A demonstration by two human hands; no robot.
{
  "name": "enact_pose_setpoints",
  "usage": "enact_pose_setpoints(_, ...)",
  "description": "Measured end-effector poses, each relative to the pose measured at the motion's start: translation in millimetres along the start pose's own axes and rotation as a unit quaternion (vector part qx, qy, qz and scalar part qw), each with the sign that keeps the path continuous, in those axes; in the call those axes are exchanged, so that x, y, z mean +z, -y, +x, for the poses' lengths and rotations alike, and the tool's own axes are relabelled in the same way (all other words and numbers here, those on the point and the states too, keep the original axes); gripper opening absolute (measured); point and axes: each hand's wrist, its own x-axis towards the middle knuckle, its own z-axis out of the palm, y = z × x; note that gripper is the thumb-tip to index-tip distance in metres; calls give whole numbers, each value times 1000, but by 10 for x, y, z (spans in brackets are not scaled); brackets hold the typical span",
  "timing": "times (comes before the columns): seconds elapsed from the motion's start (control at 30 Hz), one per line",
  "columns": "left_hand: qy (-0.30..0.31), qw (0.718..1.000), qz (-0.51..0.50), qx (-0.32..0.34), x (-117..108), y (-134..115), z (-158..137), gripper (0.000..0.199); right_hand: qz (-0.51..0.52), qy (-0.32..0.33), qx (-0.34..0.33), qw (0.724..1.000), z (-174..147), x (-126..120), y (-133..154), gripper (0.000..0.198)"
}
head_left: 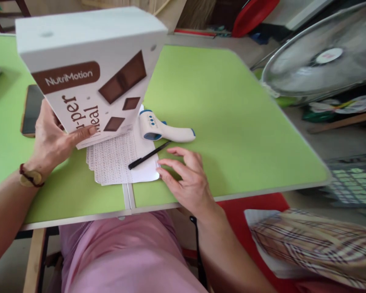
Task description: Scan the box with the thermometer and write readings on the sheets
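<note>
My left hand [56, 132] grips a white NutriMotion meal box [110, 118] by its lower left edge, thumb across the printed front. The box is raised and tilted above the table, showing brown chocolate pictures. Under it lies a stack of handwritten paper sheets [112, 162], partly hidden by the box. A black pen [149, 155] rests across the sheets. Beyond the pen is a white and blue infrared thermometer [167, 131]. My right hand [187, 177] hovers at the right edge of the papers, fingers apart, holding nothing.
The green folding table [232, 122] has a metal-edged seam near my lap. A phone [32, 110] lies left of the box, partly covered by it. A large fan [326, 57] stands off the table's right side. Plaid cloth [317, 240] lies at the lower right.
</note>
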Motion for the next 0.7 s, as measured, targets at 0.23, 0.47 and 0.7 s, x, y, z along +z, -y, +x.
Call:
enact_pose_setpoints(0.23,77,996,-45,15,14,-195,-106,63,13,9,-22,1000,6,-3,49,24)
enact_pose_setpoints(0.47,158,985,-66,-22,9,-184,-117,51,-43,23,23,999,467,-100,-231,27)
enact_pose_setpoints(0.7,198,977,-74,-16,-4,-201,-95,54,-55,225,31,972,817,62,-535,26)
